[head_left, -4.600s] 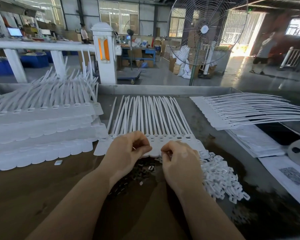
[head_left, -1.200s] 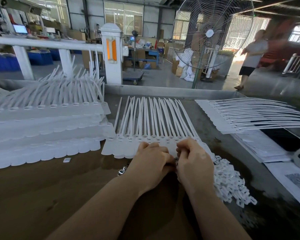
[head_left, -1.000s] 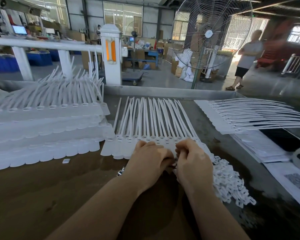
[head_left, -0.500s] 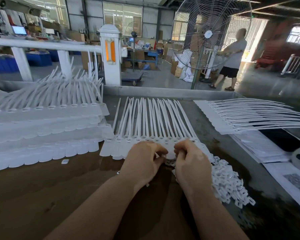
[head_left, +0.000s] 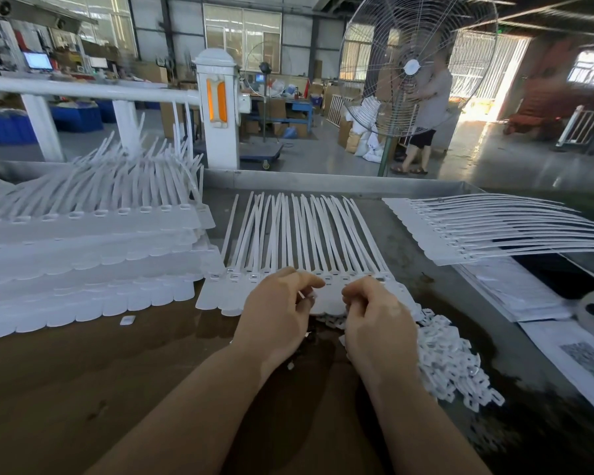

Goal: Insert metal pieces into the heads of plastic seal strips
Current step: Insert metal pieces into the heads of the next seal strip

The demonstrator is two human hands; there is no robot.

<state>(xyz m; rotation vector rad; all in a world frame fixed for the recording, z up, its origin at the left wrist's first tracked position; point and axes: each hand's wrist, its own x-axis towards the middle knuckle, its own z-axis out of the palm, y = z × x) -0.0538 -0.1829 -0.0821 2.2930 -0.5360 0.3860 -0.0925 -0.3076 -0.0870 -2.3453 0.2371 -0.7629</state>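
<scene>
Two hands: left hand (head_left: 275,315), right hand (head_left: 378,317) curled over strip row (head_left: 299,234); contents hidden.

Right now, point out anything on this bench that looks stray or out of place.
One small white piece lies alone on the brown bench, just in front of the stacked strips on the left, apart from the heap of similar white pieces to the right of the hands. Everything else looks orderly.
</scene>
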